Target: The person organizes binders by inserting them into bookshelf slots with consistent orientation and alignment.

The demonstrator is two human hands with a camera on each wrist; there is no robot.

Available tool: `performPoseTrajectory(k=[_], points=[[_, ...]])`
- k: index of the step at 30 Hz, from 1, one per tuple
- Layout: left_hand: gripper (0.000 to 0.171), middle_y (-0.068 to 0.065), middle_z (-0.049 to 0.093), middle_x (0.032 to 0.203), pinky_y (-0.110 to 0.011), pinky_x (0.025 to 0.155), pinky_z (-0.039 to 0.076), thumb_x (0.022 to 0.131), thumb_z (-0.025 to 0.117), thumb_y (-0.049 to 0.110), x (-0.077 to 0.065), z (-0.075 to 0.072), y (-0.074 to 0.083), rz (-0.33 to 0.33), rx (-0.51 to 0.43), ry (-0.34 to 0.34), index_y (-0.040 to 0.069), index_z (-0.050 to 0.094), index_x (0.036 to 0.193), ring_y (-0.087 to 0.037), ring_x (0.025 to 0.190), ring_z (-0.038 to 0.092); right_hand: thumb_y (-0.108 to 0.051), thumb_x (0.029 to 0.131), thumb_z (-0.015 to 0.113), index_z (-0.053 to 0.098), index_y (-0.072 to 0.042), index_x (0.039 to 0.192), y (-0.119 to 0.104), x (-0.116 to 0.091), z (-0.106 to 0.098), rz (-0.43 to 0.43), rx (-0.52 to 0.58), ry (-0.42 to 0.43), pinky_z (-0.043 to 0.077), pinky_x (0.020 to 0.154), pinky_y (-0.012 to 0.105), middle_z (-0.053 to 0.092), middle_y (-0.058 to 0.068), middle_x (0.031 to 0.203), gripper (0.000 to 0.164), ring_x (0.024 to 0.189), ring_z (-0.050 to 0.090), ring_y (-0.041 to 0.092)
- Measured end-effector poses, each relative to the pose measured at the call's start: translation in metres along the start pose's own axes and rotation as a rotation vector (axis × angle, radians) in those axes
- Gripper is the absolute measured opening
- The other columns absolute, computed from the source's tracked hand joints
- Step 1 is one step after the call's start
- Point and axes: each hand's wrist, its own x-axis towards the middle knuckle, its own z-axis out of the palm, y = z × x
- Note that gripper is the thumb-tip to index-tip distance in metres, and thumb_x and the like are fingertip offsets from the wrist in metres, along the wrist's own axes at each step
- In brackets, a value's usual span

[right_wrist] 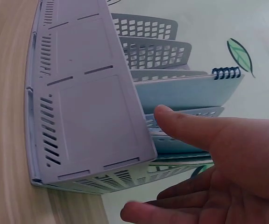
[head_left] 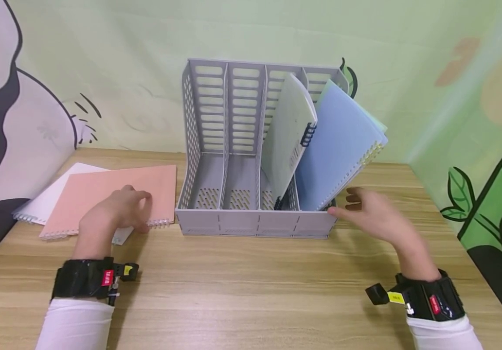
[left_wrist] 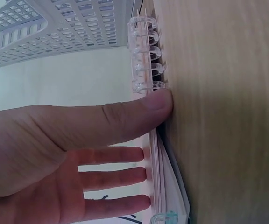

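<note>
My left hand (head_left: 117, 209) rests over a pink spiral notebook (head_left: 95, 189) lying on the table. In the left wrist view its thumb lies at the coil-bound edge, and three fairly straight fingers reach the cover; the index finger is hidden. A white spiral notebook (head_left: 45, 199) and the corner of a greyish one (head_left: 122, 235) show from under the pink one. My right hand (head_left: 375, 214) is beside the front right corner of a grey file organizer (head_left: 255, 223), thumb near its rim, holding nothing. Blue notebooks (head_left: 338, 141) lean in the rightmost slot.
A pale green notebook (head_left: 288, 131) with black coils leans in the slot left of the blue ones. Thin perforated dividers (head_left: 224, 126) separate the organizer's slots. A printed cloth backdrop (head_left: 137, 97) hangs behind the wooden table (head_left: 233, 291).
</note>
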Motion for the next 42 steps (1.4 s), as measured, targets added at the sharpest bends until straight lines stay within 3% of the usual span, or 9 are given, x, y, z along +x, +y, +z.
performPoseTrajectory(k=[7, 13, 18, 26, 30, 34, 42], points=[[0.061, -0.033, 0.054, 0.139, -0.071, 0.103, 0.039, 0.081, 0.084, 0.014, -0.002, -0.002, 0.002, 0.041, -0.031, -0.004, -0.001, 0.063, 0.136, -0.055, 0.128, 0.047, -0.043, 0.1, 0.067, 0.038, 0.017, 0.147, 0.003, 0.005, 0.006, -0.067, 0.035, -0.017, 0.052, 0.097, 0.058, 0.047, 0.039, 0.143, 0.082, 0.123, 0.056, 0.052], [0.045, -0.029, 0.061, 0.133, -0.069, 0.095, 0.046, 0.085, 0.078, 0.014, -0.002, -0.004, 0.002, 0.041, -0.047, -0.01, 0.001, 0.07, 0.128, -0.05, 0.118, 0.057, -0.036, 0.105, 0.062, 0.044, 0.017, 0.144, 0.005, 0.007, 0.011, -0.122, 0.119, -0.034, 0.058, 0.09, 0.05, 0.052, 0.037, 0.139, 0.068, 0.114, 0.064, 0.045], [0.027, -0.022, 0.069, 0.121, -0.06, 0.088, 0.052, 0.088, 0.072, 0.006, -0.001, -0.005, 0.002, 0.087, -0.045, 0.039, 0.003, 0.077, 0.115, -0.038, 0.106, 0.063, -0.029, 0.106, 0.06, 0.047, 0.016, 0.141, 0.006, 0.009, 0.014, -0.143, 0.167, -0.047, 0.061, 0.081, 0.041, 0.058, 0.035, 0.133, 0.059, 0.105, 0.069, 0.037], [0.025, -0.021, 0.073, 0.112, -0.059, 0.09, 0.053, 0.084, 0.072, -0.002, 0.0, -0.008, 0.004, 0.151, -0.037, 0.121, -0.001, 0.079, 0.108, -0.04, 0.106, 0.066, -0.026, 0.107, 0.058, 0.051, 0.017, 0.137, 0.006, 0.012, 0.017, -0.161, 0.189, -0.065, 0.062, 0.08, 0.043, 0.066, 0.03, 0.122, 0.053, 0.099, 0.071, 0.032], [0.021, -0.014, 0.074, 0.096, -0.051, 0.082, 0.055, 0.083, 0.072, -0.002, 0.001, -0.01, 0.001, 0.189, -0.033, 0.167, -0.001, 0.079, 0.102, -0.03, 0.088, 0.066, -0.027, 0.108, 0.057, 0.052, 0.016, 0.137, 0.007, 0.013, 0.017, -0.151, 0.192, -0.077, 0.061, 0.081, 0.043, 0.066, 0.029, 0.122, 0.053, 0.1, 0.071, 0.031], [0.011, -0.003, 0.069, 0.081, -0.04, 0.068, 0.05, 0.083, 0.073, 0.001, 0.002, -0.012, -0.001, 0.23, -0.024, 0.216, 0.003, 0.078, 0.092, -0.021, 0.073, 0.056, -0.027, 0.108, 0.058, 0.052, 0.016, 0.137, 0.007, 0.013, 0.017, -0.148, 0.197, -0.083, 0.061, 0.082, 0.043, 0.067, 0.028, 0.122, 0.052, 0.101, 0.071, 0.031], [0.004, -0.003, 0.061, 0.072, -0.036, 0.06, 0.043, 0.087, 0.072, 0.007, 0.001, -0.016, 0.003, 0.203, -0.002, 0.306, 0.003, 0.075, 0.087, -0.022, 0.067, 0.053, -0.027, 0.107, 0.058, 0.052, 0.015, 0.138, 0.008, 0.012, 0.016, -0.141, 0.198, -0.086, 0.061, 0.082, 0.042, 0.067, 0.028, 0.122, 0.053, 0.102, 0.07, 0.031]])
